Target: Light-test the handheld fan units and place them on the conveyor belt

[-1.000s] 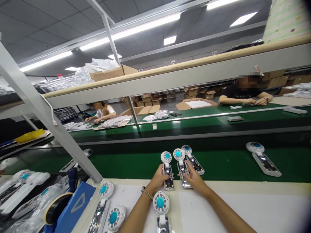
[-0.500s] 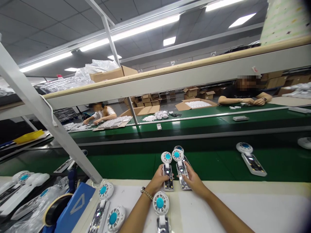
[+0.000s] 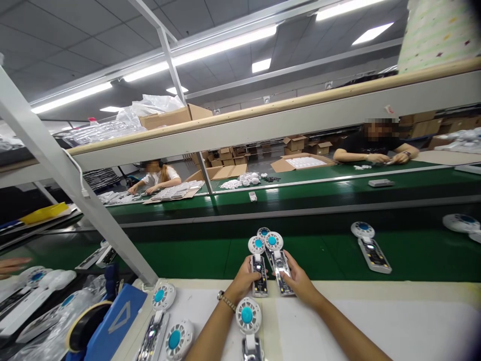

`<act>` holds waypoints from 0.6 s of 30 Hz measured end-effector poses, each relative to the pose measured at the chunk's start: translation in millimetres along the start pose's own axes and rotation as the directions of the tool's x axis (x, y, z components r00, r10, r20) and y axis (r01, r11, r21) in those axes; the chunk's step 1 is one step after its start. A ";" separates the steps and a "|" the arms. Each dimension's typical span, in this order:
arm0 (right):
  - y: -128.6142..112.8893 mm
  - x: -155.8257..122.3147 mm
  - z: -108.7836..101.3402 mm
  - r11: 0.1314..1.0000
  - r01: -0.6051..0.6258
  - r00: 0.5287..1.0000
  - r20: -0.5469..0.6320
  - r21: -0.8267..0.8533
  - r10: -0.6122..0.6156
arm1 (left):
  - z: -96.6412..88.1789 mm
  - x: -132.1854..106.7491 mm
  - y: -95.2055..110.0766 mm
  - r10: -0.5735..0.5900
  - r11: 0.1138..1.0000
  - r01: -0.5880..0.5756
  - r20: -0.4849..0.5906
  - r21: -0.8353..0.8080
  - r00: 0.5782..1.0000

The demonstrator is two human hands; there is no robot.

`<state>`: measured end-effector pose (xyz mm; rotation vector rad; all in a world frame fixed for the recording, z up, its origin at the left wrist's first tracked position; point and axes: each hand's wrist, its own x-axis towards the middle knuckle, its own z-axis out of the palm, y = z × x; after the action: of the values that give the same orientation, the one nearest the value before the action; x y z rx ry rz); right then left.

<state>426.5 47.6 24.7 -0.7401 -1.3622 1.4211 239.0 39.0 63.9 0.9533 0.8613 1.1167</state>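
Observation:
My left hand (image 3: 242, 281), with a watch at the wrist, is closed around a small white handheld fan (image 3: 259, 276), its thumb on the open body that shows a circuit board. In my right hand (image 3: 300, 286) is a second handheld fan (image 3: 281, 271) of the same kind, held upright beside the first. Both have round slotted heads with blue centres. Behind them, partly hidden, a third fan (image 3: 264, 232) lies on the green conveyor belt (image 3: 315, 255). Between my forearms, close to me, another fan (image 3: 248, 316) rests on the worktable.
More fans (image 3: 162, 298) lie by my left forearm, next to a blue holder (image 3: 120, 316). A metal post (image 3: 93, 200) slants up at left. Fans (image 3: 372, 250) sit on the belt at right. A person's hand (image 3: 13, 265) shows at the left edge; two people work across the belts.
The fans on the near belt have shifted left, one passing behind the two I hold. Pieces on the far belt have shifted right. Another person's hand has appeared at the left edge.

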 end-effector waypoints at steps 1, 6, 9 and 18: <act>1.7 0.5 -0.3 1.000 0.003 1.000 -0.001 0.011 -0.003 | 0.9 -0.3 0.5 0.000 1.000 0.000 -0.005 -0.001 1.000; 3.6 1.6 -0.6 0.997 -0.009 1.000 -0.012 0.072 0.010 | 2.1 0.3 2.0 -0.014 0.997 0.009 -0.060 -0.083 0.998; -5.9 0.7 0.6 0.983 -0.040 0.996 -0.069 0.178 0.053 | -2.0 3.3 4.2 -0.024 0.988 0.001 -0.150 -0.151 0.988; -40.5 7.6 -16.1 0.744 -0.353 0.917 0.052 0.568 0.395 | -20.8 10.0 20.8 -0.129 0.985 0.069 -0.414 -0.156 0.901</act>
<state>448.5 55.3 62.3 -0.6695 -0.6703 1.9790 215.3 55.7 75.0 0.5489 1.1539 1.3000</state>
